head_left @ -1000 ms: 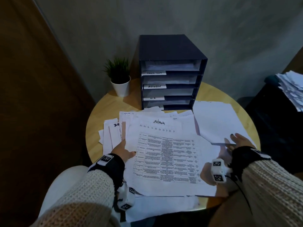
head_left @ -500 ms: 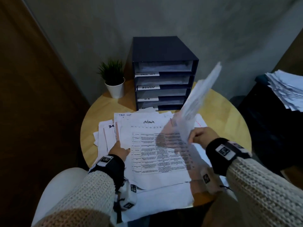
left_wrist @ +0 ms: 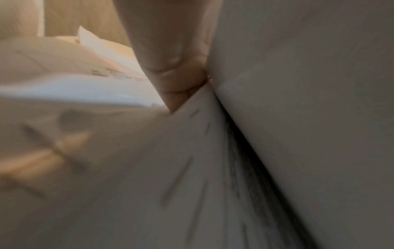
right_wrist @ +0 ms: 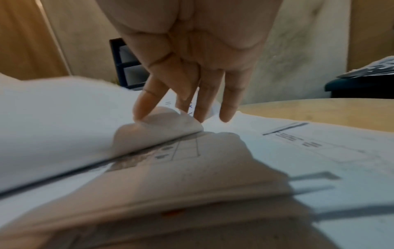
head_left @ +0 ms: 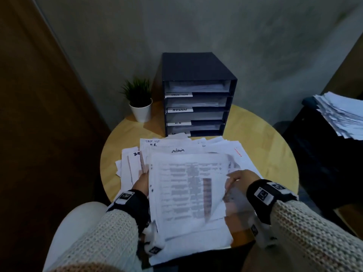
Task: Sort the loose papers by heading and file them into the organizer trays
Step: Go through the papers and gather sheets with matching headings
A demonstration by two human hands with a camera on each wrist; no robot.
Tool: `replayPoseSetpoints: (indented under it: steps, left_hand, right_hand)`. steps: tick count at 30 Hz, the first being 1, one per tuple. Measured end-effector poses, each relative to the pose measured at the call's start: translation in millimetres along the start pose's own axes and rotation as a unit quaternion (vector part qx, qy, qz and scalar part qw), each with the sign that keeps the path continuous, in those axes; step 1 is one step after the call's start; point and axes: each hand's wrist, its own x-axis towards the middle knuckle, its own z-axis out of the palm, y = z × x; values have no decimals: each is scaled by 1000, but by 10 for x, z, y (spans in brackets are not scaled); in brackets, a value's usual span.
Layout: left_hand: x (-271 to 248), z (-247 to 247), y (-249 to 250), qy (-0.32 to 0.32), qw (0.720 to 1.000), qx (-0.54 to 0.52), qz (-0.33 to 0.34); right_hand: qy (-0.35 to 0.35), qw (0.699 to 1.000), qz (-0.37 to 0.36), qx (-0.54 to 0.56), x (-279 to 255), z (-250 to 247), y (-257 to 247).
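A printed sheet with a table on it is blurred and lies over the pile of loose papers headed "Admin", "Task list" and "H.R.". My right hand holds the sheet's right edge; in the right wrist view the index fingertip presses a curled paper edge, and the thumb is hidden. My left hand is at the sheet's left edge, its fingers covered by the sheet. The left wrist view shows one finger tucked between sheets. The dark organizer with labelled trays stands behind the pile.
A round wooden table carries everything. A small potted plant stands left of the organizer. On a dark surface to the right lies another stack of papers. A grey wall is close behind.
My right hand picked a sheet off the right of the table, swung it up and brought it down over the middle of the pile. My left hand stayed at the pile's left side.
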Motion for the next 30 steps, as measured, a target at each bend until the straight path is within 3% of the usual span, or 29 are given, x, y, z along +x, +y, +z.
replayPoseSetpoints:
  steps: [2, 6, 9, 12, 14, 18, 21, 27, 30]
  left_hand:
    - [-25, 28, 9, 0, 998, -61, 12]
    - [37, 4, -52, 4, 997, -68, 32]
    - [86, -15, -94, -2, 999, 26, 41]
    - [127, -24, -137, 16, 990, 108, 89]
    - [138, -37, -139, 27, 988, 104, 106]
    - [190, -91, -153, 34, 990, 74, 118]
    - [224, -141, -177, 18, 992, 46, 118]
    - [258, -79, -212, -26, 988, 73, 133]
    - [300, -46, -177, -6, 991, 51, 122]
  right_hand:
    - [30, 999, 25, 16, -1, -40, 40]
    - [62, 993, 87, -55, -20, -109, 49]
    - [72, 983, 131, -104, 13, -117, 49]
    - [60, 979, 136, -139, 40, -103, 93]
    - [56, 974, 140, -167, 123, -87, 150]
    - [51, 986, 150, -59, 151, -76, 188]
    - [7, 982, 170, -84, 182, -75, 254]
    - [52, 979, 159, -118, 137, -128, 267]
    - [88, 980, 143, -110, 141, -238, 202]
